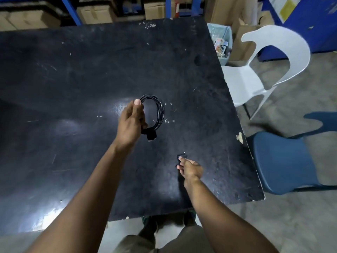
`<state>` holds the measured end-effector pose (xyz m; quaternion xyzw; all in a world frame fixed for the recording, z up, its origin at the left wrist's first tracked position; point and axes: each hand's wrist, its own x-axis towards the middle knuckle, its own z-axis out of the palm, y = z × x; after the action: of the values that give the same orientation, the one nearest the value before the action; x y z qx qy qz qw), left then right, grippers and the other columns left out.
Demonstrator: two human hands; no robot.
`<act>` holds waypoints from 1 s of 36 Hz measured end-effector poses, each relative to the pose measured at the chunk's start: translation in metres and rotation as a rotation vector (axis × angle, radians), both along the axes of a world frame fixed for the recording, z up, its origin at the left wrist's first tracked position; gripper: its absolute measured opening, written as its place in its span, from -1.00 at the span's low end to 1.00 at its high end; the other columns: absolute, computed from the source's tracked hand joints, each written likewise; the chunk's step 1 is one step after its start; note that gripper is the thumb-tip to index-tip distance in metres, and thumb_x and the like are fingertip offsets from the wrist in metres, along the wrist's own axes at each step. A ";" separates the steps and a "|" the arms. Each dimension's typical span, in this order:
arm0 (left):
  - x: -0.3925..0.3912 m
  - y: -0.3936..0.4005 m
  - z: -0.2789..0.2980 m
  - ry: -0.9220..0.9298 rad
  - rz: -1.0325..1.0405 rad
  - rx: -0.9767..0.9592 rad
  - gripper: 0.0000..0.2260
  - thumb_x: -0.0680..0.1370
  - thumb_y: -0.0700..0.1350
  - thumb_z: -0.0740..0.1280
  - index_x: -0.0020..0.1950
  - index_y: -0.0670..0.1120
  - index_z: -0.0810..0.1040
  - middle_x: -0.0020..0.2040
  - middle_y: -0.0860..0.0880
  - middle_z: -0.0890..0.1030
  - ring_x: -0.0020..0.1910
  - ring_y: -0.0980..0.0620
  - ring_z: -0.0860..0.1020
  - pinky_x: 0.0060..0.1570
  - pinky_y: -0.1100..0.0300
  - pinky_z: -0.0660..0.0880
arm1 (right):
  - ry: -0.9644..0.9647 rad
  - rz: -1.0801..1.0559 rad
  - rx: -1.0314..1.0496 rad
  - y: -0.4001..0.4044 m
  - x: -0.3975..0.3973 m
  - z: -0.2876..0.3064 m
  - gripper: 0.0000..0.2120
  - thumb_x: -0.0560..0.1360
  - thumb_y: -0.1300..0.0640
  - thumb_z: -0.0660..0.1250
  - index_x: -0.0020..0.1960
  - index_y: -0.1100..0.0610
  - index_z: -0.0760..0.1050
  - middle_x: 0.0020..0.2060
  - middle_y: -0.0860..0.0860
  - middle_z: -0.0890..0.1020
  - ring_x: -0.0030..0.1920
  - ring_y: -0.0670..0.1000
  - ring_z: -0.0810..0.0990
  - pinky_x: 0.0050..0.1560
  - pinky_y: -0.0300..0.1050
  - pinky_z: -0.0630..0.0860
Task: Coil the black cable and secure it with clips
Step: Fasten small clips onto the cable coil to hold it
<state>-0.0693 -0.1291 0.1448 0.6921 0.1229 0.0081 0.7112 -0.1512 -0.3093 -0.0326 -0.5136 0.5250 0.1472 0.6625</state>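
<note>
Left hand point(130, 123) grips coiled black cable point(158, 111); right hand point(190, 168) fingers pinch a clip point(182, 155).

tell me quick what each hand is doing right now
Left hand: closed on the coiled black cable, held above the table.
Right hand: fingertips on a small clip; grip cannot be told.

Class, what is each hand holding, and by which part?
Left hand holds the coiled cable by the coil's left side. Right hand touches a clip; its grip is unclear.
</note>
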 end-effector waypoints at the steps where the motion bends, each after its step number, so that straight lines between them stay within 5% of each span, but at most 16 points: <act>1: -0.001 0.000 -0.001 0.002 -0.001 0.001 -0.70 0.70 0.10 0.16 -0.18 0.01 0.32 -0.42 0.20 0.29 -0.45 0.17 0.22 -0.44 0.31 0.31 | 0.005 -0.006 -0.017 0.002 0.002 -0.001 -0.87 0.45 0.26 0.58 -0.12 0.15 0.63 -0.31 0.04 0.70 -0.41 -0.03 0.64 -0.42 -0.26 0.50; 7: -0.006 -0.002 -0.005 0.016 -0.010 0.012 -0.68 0.78 -0.01 0.13 -0.18 0.01 0.32 -0.41 0.20 0.29 -0.45 0.19 0.22 -0.44 0.33 0.30 | 0.024 -0.023 -0.104 0.010 0.014 -0.003 -0.82 0.40 0.17 0.64 -0.06 0.14 0.69 -0.31 0.02 0.72 -0.37 -0.01 0.66 -0.32 -0.18 0.54; 12: -0.008 -0.002 -0.007 0.021 -0.028 0.025 -0.68 0.78 -0.01 0.13 -0.18 0.01 0.32 -0.41 0.21 0.28 -0.45 0.20 0.22 -0.45 0.34 0.30 | -0.004 0.038 -0.235 0.017 0.023 -0.004 -0.85 0.41 0.21 0.63 -0.16 0.04 0.67 -0.10 0.11 0.77 -0.02 0.14 0.72 0.12 -0.06 0.66; 19: -0.009 0.005 0.001 0.018 -0.015 0.069 -0.65 0.78 0.00 0.14 -0.20 -0.01 0.33 -0.45 0.20 0.30 -0.46 0.20 0.24 -0.46 0.35 0.32 | -0.400 0.301 -0.362 0.010 0.034 0.024 -0.70 0.49 0.34 0.52 -0.26 -0.01 0.62 -0.34 -0.09 0.69 -0.33 0.07 0.77 -0.05 0.12 0.71; 26: -0.004 0.013 0.020 -0.081 -0.053 0.128 -0.63 0.74 0.10 0.16 -0.22 -0.02 0.27 -0.38 0.16 0.26 -0.39 0.14 0.22 -0.33 0.14 0.31 | -0.834 0.468 -0.338 -0.009 0.044 0.109 -0.71 0.49 0.38 0.52 -0.16 -0.01 0.70 -0.29 0.03 0.76 -0.21 0.12 0.76 0.05 0.29 0.68; 29: -0.001 0.014 0.027 -0.126 -0.063 0.194 -0.67 0.69 0.14 0.16 -0.18 -0.02 0.28 -0.30 0.07 0.24 -0.32 0.07 0.21 -0.27 0.07 0.25 | -0.976 0.514 -0.327 -0.013 0.044 0.160 -0.82 0.49 0.30 0.55 -0.09 0.02 0.71 -0.18 0.04 0.79 -0.13 0.26 0.77 0.01 0.12 0.67; 32: 0.001 0.012 0.032 -0.160 -0.055 0.344 -0.64 0.73 0.11 0.15 -0.20 -0.03 0.27 -0.27 0.01 0.31 -0.29 0.03 0.30 -0.26 -0.01 0.32 | -1.091 0.557 -0.272 -0.011 0.040 0.211 -0.87 0.49 0.23 0.57 -0.06 0.03 0.71 -0.12 0.03 0.81 -0.06 0.10 0.81 0.01 -0.24 0.65; 36: -0.002 0.007 0.043 -0.237 -0.041 0.516 -0.63 0.76 0.09 0.13 -0.21 0.01 0.26 -0.31 0.12 0.32 -0.32 0.10 0.31 -0.27 0.11 0.34 | -1.124 0.668 -0.286 -0.001 0.046 0.245 -0.88 0.49 0.25 0.58 -0.08 0.05 0.72 -0.13 -0.01 0.81 -0.08 0.05 0.80 -0.01 -0.29 0.63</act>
<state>-0.0710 -0.1217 0.1880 0.8467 0.0189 0.1056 0.5211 -0.1055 -0.3104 0.2129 -0.7300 -0.0728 -0.0167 0.6793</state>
